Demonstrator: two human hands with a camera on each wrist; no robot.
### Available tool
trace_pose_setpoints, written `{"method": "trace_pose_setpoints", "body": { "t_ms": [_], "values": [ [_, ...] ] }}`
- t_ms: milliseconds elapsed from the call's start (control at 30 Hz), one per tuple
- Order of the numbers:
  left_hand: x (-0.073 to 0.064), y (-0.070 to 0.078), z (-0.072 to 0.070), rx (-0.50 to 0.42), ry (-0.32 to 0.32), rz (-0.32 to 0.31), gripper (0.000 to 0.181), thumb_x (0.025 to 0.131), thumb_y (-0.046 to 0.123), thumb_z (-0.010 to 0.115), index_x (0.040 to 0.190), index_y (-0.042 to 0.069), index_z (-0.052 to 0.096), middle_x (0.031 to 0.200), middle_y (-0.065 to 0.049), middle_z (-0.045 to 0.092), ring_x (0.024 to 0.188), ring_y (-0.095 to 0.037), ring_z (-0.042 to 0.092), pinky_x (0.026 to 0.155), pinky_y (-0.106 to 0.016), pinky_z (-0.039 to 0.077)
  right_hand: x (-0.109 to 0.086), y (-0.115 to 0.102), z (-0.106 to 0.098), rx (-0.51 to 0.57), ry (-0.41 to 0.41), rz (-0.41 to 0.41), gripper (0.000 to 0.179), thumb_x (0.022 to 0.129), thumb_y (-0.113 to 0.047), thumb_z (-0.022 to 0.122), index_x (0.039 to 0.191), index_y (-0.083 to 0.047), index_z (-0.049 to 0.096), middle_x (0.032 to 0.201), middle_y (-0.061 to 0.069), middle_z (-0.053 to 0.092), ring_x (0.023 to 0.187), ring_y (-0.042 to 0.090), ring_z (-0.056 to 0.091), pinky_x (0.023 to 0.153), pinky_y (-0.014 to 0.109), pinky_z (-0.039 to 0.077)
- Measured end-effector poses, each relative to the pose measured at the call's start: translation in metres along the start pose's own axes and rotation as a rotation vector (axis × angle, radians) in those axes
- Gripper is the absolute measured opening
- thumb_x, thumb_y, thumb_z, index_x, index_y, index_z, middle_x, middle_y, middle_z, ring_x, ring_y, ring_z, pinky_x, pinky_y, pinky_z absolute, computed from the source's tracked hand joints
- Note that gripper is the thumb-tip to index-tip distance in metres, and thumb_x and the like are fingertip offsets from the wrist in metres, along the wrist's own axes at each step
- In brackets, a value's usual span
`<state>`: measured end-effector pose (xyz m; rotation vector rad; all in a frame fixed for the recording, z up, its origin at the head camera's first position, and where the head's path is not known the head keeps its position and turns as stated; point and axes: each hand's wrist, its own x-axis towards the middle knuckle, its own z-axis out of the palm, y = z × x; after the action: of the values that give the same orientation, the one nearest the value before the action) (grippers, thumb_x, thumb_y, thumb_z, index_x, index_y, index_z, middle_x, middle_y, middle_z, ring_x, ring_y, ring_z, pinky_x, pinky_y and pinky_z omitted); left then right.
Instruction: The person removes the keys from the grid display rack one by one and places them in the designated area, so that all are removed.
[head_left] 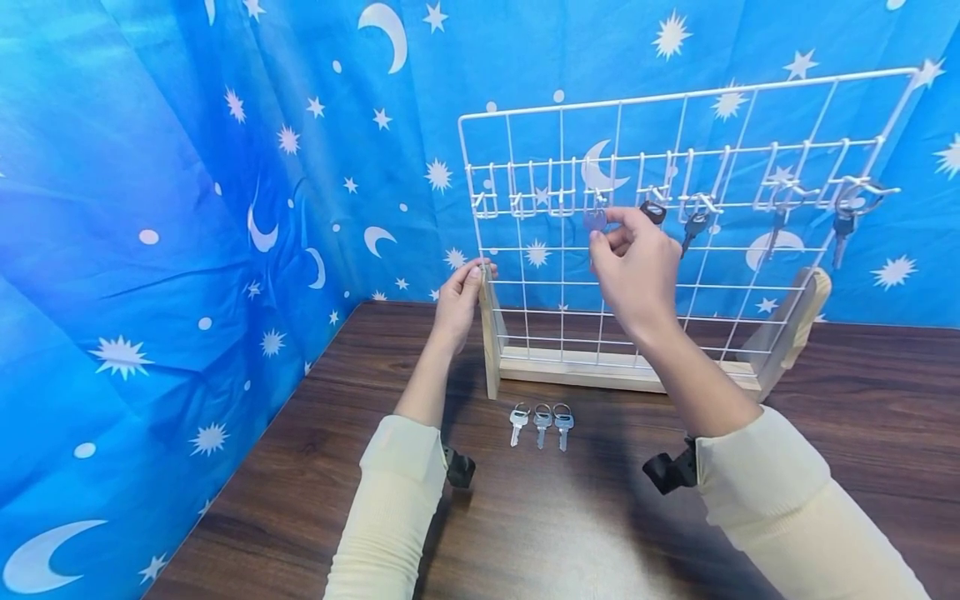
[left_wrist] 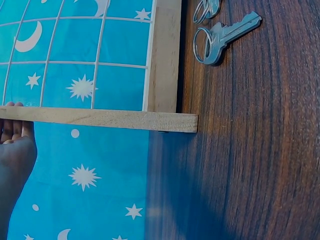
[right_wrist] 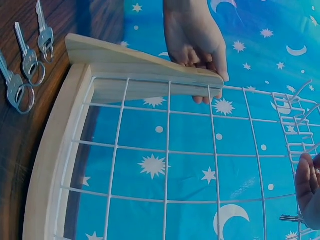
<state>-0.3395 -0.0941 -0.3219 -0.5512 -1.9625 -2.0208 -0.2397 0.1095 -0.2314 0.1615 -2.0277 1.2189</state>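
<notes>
A white wire grid rack [head_left: 585, 377] with wooden side pieces stands on the table. My left hand [head_left: 457, 304] grips the top of its left wooden upright [head_left: 491, 350], thumb in front; the left wrist view shows that hand [left_wrist: 15, 155] at the edge. My right hand [head_left: 641, 267] is up at the row of hooks, pinching a key [head_left: 595, 219] between thumb and fingertips by a middle hook [head_left: 600, 198]. The key's lower part is hidden by the fingers. In the right wrist view the right hand [right_wrist: 311, 192] is partly cut off.
Three silver keys [head_left: 542, 425] with rings lie in a row before the rack. Dark-headed keys [head_left: 696, 223] hang on hooks to the right of my right hand, one [head_left: 843, 227] at the far right. A blue star-patterned cloth [head_left: 300, 167] backs the table.
</notes>
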Motion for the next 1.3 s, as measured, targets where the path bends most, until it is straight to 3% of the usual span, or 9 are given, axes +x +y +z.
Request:
{"method": "trace_pose_setpoints", "body": {
  "t_ms": [267, 733, 1300],
  "values": [
    [-0.001, 0.001, 0.001, 0.012, 0.019, -0.011, 0.034, 0.100, 0.019, 0.041, 0.124, -0.002, 0.053, 0.118, -0.019, 0.059, 0.110, -0.022, 0.056, 0.095, -0.027, 0.043, -0.009, -0.002, -0.002, 0.060, 0.053, -0.024, 0.022, 0.089, -0.008, 0.058, 0.108, -0.001, 0.065, 0.068, 0.011, 0.063, 0.051, 0.004, 0.052, 0.042, 0.014, 0.037],
    [-0.001, 0.001, 0.002, -0.008, 0.022, -0.008, 0.033, 0.100, 0.017, 0.040, 0.123, -0.003, 0.053, 0.117, -0.019, 0.059, 0.110, -0.024, 0.056, 0.095, -0.028, 0.043, -0.012, -0.008, -0.011, 0.093, 0.043, -0.007, 0.022, 0.089, -0.009, 0.059, 0.108, -0.001, 0.066, 0.069, 0.012, 0.062, 0.051, 0.000, 0.054, 0.046, 0.012, 0.043],
    [-0.001, 0.002, 0.001, -0.013, 0.013, -0.003, 0.034, 0.100, 0.016, 0.040, 0.124, -0.006, 0.052, 0.117, -0.020, 0.059, 0.110, -0.025, 0.055, 0.096, -0.030, 0.042, -0.012, -0.016, -0.015, 0.143, 0.043, 0.028, 0.021, 0.089, -0.008, 0.058, 0.107, 0.000, 0.065, 0.067, 0.007, 0.061, 0.052, 0.008, 0.058, 0.051, 0.014, 0.048]
  ]
}}
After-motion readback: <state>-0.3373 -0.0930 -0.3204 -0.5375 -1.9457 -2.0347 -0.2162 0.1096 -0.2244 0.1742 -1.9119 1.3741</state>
